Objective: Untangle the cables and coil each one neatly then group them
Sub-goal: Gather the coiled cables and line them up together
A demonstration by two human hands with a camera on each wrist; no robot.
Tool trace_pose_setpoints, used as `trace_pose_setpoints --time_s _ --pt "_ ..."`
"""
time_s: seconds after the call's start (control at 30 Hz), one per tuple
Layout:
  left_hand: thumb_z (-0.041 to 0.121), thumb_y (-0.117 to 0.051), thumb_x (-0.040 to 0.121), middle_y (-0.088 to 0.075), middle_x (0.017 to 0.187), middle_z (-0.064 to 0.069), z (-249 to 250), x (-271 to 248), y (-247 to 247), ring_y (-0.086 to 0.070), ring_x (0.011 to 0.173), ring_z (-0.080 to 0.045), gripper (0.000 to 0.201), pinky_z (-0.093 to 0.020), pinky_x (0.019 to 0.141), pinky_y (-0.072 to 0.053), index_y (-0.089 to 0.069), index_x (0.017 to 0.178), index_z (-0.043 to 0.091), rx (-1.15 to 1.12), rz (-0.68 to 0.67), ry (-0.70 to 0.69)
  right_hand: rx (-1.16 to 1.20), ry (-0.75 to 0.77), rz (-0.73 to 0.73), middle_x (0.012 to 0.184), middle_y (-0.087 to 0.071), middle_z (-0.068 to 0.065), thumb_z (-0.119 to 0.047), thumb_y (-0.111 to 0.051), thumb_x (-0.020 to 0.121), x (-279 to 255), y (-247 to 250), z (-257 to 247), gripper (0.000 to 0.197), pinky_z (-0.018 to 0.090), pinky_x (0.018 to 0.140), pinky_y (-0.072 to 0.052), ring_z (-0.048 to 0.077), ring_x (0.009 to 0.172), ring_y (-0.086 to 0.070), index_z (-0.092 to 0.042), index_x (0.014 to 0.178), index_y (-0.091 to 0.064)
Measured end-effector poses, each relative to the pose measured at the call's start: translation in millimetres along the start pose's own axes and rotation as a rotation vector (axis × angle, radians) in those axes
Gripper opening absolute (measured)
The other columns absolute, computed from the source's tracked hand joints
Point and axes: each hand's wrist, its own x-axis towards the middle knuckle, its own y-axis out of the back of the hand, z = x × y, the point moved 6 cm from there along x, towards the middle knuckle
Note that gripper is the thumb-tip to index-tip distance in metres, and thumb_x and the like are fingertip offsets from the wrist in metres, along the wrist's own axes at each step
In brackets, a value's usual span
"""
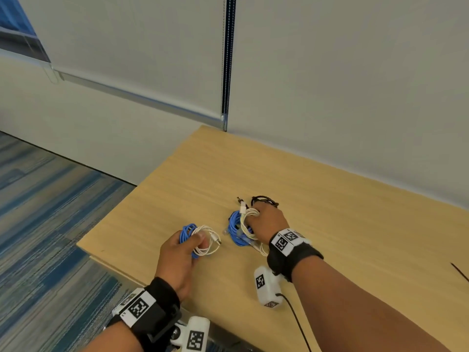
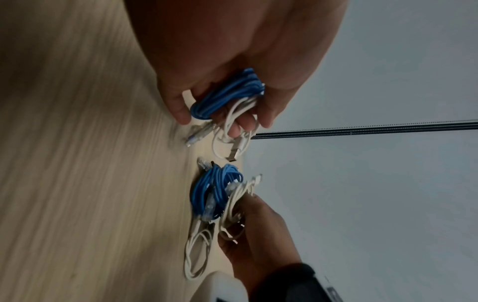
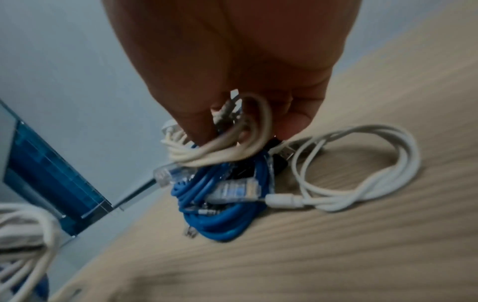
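The left hand (image 1: 177, 255) is curled round two coils held together: a blue cable coil (image 1: 186, 233) and a white cable coil (image 1: 206, 240), with the thumb pressing across them. In the left wrist view the fingers (image 2: 178, 106) wrap the blue loops, and a white plug end (image 2: 234, 155) hangs down from the bundle just above the tabletop (image 1: 330, 224). This bundle sits near the tabletop's front left corner, a little to the left of the other pile.

The right hand (image 1: 269, 222) grips a cream-white cable coil (image 1: 250, 219) from above, its fingers (image 3: 196, 124) hooked through the loops. That coil rests on top of a second blue cable coil (image 1: 237, 229), which lies on the tabletop just left of the hand; clear plastic plugs (image 3: 232, 189) stick out of it in the right wrist view. A loose white cable loop (image 3: 362, 169) lies flat on the tabletop touching the blue coil, on the wrist side of the hand. A black cable coil (image 1: 264, 200) lies just beyond the right hand's knuckles, partly hidden by it.

Both wrists carry black straps with white marker blocks (image 1: 265, 285). A thin black wire (image 1: 297, 323) trails from the right one across the tabletop. A grey wall (image 1: 355, 85) stands behind, and striped blue carpet (image 1: 50, 224) lies to the left.
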Motion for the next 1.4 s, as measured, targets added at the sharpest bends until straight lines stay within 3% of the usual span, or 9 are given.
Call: trace_pose_setpoints --time_s 0.27,0.4,0.53,0.67,0.8,1.0,1.1,1.2,1.4 --pt "0.01 -0.065 0.096 -0.077 0.104 -0.013 15.0 6.9 -22.9 -0.07 0.103 -0.027 0.01 -0.04 0.096 -0.051 -0.076 0.097 0.009 0.01 -0.054 -0.032 0.489 0.22 -0.023 0.098 -0.071 0.012 -0.002 -0.055 0.093 -38.1 34.9 -10.5 0.019 0.048 0.08 -0.055 0.034 0.092 -0.068 -0.02 0.096 -0.061" --pt "0.011 -0.06 0.097 -0.075 0.114 -0.016 7.4 -12.2 -68.3 -0.071 0.104 -0.027 0.02 -0.043 0.096 -0.052 -0.076 0.108 0.008 -0.019 -0.3 -0.004 0.459 0.258 -0.075 0.095 -0.068 0.0 -0.004 -0.056 0.095 -48.2 35.0 -20.0 0.022 0.038 0.076 -0.055 0.017 0.085 -0.067 -0.025 0.098 -0.059" --pt "0.014 -0.061 0.095 -0.071 0.122 -0.02 -2.5 -22.3 -93.7 -0.07 0.105 -0.028 0.03 -0.042 0.094 -0.054 -0.068 0.123 0.005 -0.052 -0.412 0.032 0.439 0.12 0.052 0.107 -0.065 0.008 -0.005 -0.042 0.095 -53.3 27.7 -11.6 0.026 0.043 0.083 -0.056 0.026 0.094 -0.066 -0.022 0.108 -0.057" --pt "0.017 -0.075 0.087 -0.069 0.124 -0.022 -5.5 -27.1 -108.6 -0.068 0.107 -0.03 0.044 -0.043 0.096 -0.054 -0.063 0.127 0.004 -0.025 -0.503 0.008 0.383 0.118 0.129 0.123 -0.051 0.007 -0.005 -0.04 0.095 -55.6 32.6 -11.7 0.028 0.024 0.083 -0.043 0.011 0.098 -0.051 -0.026 0.111 -0.05" --pt "0.017 -0.077 0.085 -0.074 0.115 -0.017 -3.2 -27.4 -114.7 -0.072 0.105 -0.028 0.031 -0.031 0.086 -0.057 -0.073 0.115 0.01 0.061 -0.548 -0.017 0.457 0.065 -0.049 0.117 -0.055 0.003 -0.01 -0.048 0.092 -54.3 32.2 -10.7 0.038 0.031 0.083 -0.049 0.014 0.093 -0.055 -0.021 0.129 -0.05" --pt "0.011 -0.066 0.092 -0.075 0.106 -0.018 -0.3 -19.0 -111.6 -0.071 0.094 -0.025 0.02 -0.035 0.081 -0.055 -0.076 0.11 0.007 0.094 -0.496 0.029 0.878 0.066 -0.211 0.111 -0.065 0.003 -0.013 -0.051 0.075 -66.4 36.5 -11.8 0.048 0.039 0.083 -0.051 0.018 0.092 -0.061 -0.025 0.12 -0.064" --pt "0.008 -0.064 0.093 -0.074 0.106 -0.017 -5.0 -22.2 -110.5 -0.07 0.094 -0.024 0.018 -0.035 0.082 -0.054 -0.075 0.107 0.006 0.095 -0.517 0.063 1.083 0.063 -0.261 0.112 -0.066 0.009 -0.018 -0.055 0.087 -67.1 27.9 -17.6 0.035 0.046 0.089 -0.053 0.021 0.095 -0.063 -0.02 0.12 -0.068" --pt "0.0 -0.06 0.093 -0.069 0.096 -0.019 -8.9 -23.9 -105.1 -0.067 0.087 -0.024 0.014 -0.035 0.079 -0.055 -0.073 0.097 0.004 0.093 -0.525 0.107 0.792 0.144 -0.15 0.093 -0.06 0.0 -0.019 -0.052 0.102 -68.8 21.6 -21.3 0.021 0.02 0.068 -0.047 0.004 0.074 -0.057 -0.024 0.115 -0.068" --pt "0.0 -0.061 0.087 -0.071 0.101 -0.018 -7.2 -25.7 -94.0 -0.068 0.094 -0.025 0.019 -0.041 0.09 -0.052 -0.074 0.096 0.01 0.164 -0.572 0.122 0.563 0.304 -0.047 0.12 -0.052 -0.006 -0.027 -0.05 0.104 -75.3 6.0 -32.8 0.022 0.017 0.087 -0.048 0.003 0.1 -0.058 -0.03 0.121 -0.063"
